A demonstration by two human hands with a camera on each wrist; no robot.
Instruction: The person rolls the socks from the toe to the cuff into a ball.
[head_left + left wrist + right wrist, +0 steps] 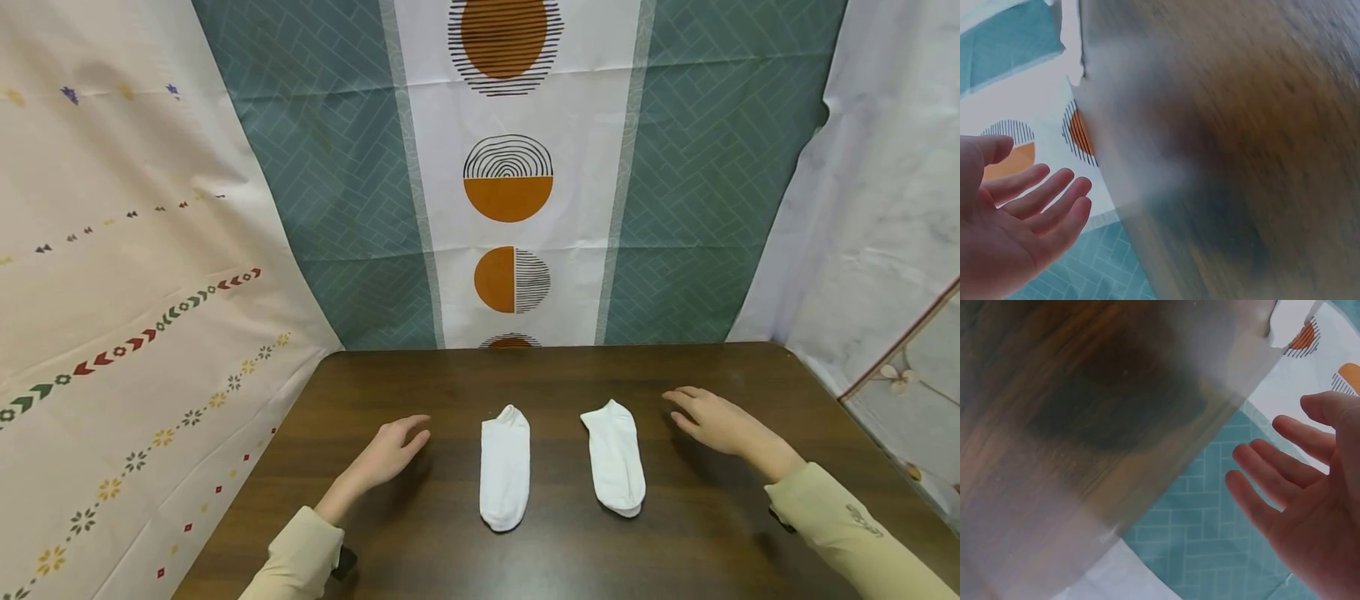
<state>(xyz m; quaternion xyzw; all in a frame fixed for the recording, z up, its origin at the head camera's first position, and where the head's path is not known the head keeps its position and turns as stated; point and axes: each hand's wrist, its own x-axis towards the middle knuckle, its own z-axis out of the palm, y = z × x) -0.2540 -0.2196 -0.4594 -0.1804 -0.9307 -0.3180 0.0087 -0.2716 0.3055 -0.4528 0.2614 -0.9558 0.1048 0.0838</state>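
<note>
Two white ankle socks lie flat on the dark wooden table, side by side with a gap between them. The left sock [505, 471] lies nearly straight, its cuff toward the far edge. Slightly tilted, the right sock [615, 460] also has its cuff at the far end. My left hand [388, 450] hovers over the table to the left of the left sock, fingers relaxed and holding nothing. To the right of the right sock is my right hand [712, 419], loosely spread, with nothing in it. Both wrist views show bare palms, the left hand [1029, 231] and the right hand [1310, 487].
The brown table [555, 558] has rounded far corners. Behind it hangs a teal and white curtain [517, 117] with orange circles. A cream patterned cloth [112, 292] hangs at the left, a pale marbled cloth [892, 208] at the right.
</note>
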